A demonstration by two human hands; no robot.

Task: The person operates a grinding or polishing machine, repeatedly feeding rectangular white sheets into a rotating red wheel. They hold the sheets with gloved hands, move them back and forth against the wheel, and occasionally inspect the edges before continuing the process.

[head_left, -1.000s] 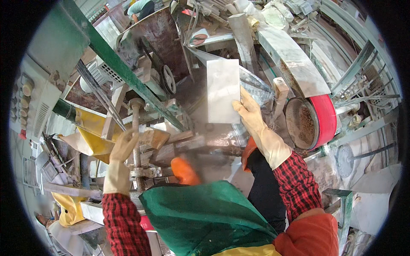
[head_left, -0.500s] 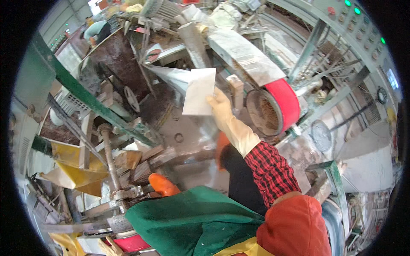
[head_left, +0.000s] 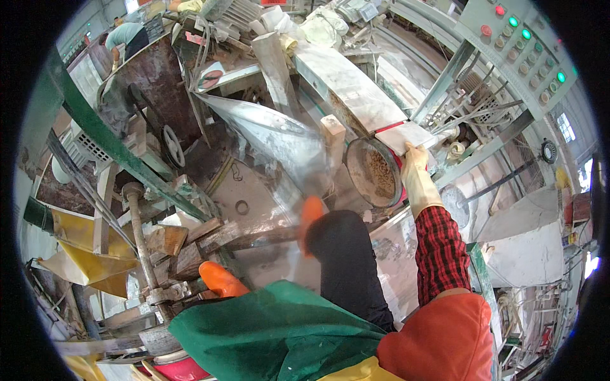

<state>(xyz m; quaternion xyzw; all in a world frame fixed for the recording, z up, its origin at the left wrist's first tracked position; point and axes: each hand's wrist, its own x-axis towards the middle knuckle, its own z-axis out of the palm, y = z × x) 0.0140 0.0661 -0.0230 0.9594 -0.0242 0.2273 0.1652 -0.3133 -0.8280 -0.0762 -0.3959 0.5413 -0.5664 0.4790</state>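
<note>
Gloved right hand (head_left: 417, 178), fingers clamped on white slab (head_left: 405, 136) right of centre, beside round drum (head_left: 373, 172).

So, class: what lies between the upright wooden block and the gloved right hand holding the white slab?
In the head view, the round red-rimmed wheel lies between the wooden block and the right hand, which grips the white slab.

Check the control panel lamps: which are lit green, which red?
Three green lamps along the control panel glow; two red ones sit at its upper-left end. The rest look unlit.
</note>
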